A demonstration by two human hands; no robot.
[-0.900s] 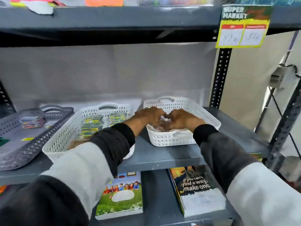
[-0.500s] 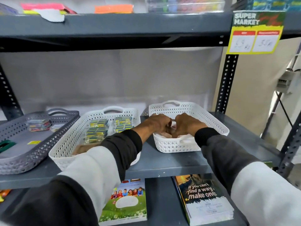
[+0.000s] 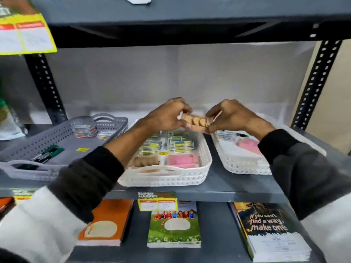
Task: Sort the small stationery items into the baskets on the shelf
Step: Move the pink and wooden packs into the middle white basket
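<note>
My left hand (image 3: pixel 167 116) and my right hand (image 3: pixel 230 116) together hold a clear packet of tan round pieces (image 3: pixel 197 122) in the air, above the far end of the middle white basket (image 3: pixel 206 166). That basket holds several small yellow-green packets (image 3: pixel 171 143), a tan packet (image 3: pixel 146 161) and a pink packet (image 3: pixel 182 160). To the right stands a second white basket (image 3: pixel 237 166) with a pink packet (image 3: pixel 248 146) in it, partly hidden by my right sleeve. At the left a grey basket (image 3: pixel 22 169) holds a few small packets (image 3: pixel 84 130) and dark green items (image 3: pixel 48 152).
The baskets stand on a grey metal shelf (image 3: pixel 237 188) with black perforated uprights (image 3: pixel 315 82) on both sides. Below lie an orange notebook (image 3: pixel 106 223), a green booklet (image 3: pixel 173 224) and a dark book (image 3: pixel 266 228). Yellow price tags (image 3: pixel 157 203) hang from the shelf edges.
Both hands came up out of the right white basket with the tan packet and moved left over the middle basket. The view swung right and down.
</note>
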